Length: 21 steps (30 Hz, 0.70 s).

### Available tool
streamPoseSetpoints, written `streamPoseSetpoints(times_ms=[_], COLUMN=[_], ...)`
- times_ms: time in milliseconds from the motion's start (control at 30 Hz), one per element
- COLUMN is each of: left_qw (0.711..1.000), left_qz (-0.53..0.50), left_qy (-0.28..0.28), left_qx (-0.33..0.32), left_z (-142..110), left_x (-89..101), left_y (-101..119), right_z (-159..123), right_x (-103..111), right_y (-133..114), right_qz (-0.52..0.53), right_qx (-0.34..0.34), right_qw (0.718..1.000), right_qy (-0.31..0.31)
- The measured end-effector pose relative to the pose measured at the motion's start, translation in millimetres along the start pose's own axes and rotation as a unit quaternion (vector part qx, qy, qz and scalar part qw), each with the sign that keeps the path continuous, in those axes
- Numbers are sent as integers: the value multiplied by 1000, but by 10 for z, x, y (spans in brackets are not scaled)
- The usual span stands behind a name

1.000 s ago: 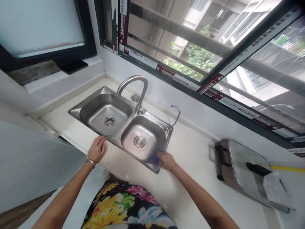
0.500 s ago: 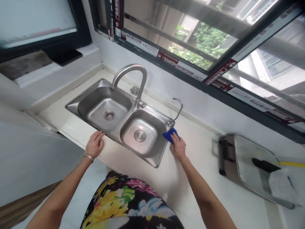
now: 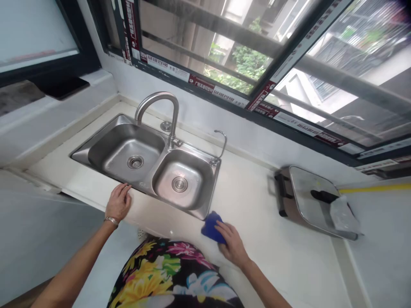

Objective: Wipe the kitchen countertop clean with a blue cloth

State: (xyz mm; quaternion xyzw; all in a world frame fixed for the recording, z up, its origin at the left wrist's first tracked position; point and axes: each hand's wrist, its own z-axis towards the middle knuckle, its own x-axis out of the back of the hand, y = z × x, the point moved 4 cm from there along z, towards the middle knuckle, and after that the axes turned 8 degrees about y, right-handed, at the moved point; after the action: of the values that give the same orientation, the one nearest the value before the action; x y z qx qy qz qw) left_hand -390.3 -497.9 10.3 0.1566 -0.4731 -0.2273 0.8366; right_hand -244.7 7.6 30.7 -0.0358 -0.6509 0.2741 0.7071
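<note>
My right hand (image 3: 231, 245) presses a blue cloth (image 3: 211, 226) flat on the white counter (image 3: 257, 201), just off the front right corner of the steel double sink (image 3: 83, 150). Its fingers lie on top of the cloth. My left hand (image 3: 117, 203), with a bracelet at the wrist, rests palm down on the counter's front edge beside the left basin, fingers spread and holding nothing.
A tall curved tap (image 3: 159, 107) and a small thin tap (image 3: 221, 145) stand behind the basins. An electric pan with a glass lid (image 3: 313, 201) sits on the counter at the right. A window runs along the back wall. A dark phone-like slab (image 3: 61, 87) lies on the left sill.
My right hand has drawn the blue cloth from beside the small tap back along the sink's right edge to the front corner. The left hand has stayed put. The view has shifted right.
</note>
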Motion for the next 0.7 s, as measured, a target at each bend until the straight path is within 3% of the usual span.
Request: streamPoseSetpoints(times_ms=[167, 367, 567, 700], left_qw=[1000, 1000, 1000, 1000], left_qz=[-2, 6, 14, 17], left_qy=[1, 12, 13, 9], left_qx=[2, -21, -23, -21], left_z=[2, -13, -20, -14], left_x=[-11, -29, -24, -18], left_y=[-18, -33, -48, -51], right_z=[61, 89, 202, 311], right_x=[51, -11, -83, -118], right_y=[124, 180, 267, 229], right_qz=[32, 66, 162, 197], right_qx=[-151, -228, -377, -374], right_qw=[987, 969, 909, 906], right_qy=[47, 70, 74, 28])
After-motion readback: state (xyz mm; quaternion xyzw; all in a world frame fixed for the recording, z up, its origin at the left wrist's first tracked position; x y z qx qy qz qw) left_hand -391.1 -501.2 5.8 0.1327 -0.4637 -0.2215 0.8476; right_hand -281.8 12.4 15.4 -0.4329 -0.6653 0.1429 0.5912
